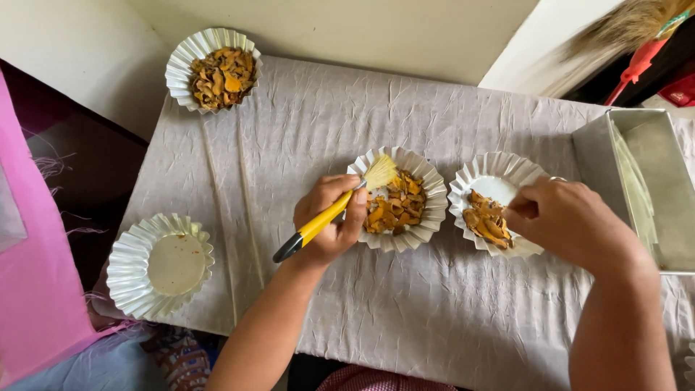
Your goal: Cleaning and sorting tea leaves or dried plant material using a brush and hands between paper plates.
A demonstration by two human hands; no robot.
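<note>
My left hand grips a yellow-handled brush whose pale bristles rest over the near-left side of the middle fluted foil dish, which holds several orange-brown dried pieces. My right hand hovers with fingers pinched over the right foil dish, touching the orange pieces in it; whether it holds one I cannot tell.
A foil dish of similar pieces sits at the far left corner of the crinkled grey cloth. An emptied foil dish with residue lies at the near left. A metal tin stands at the right edge. Pink fabric hangs at the left.
</note>
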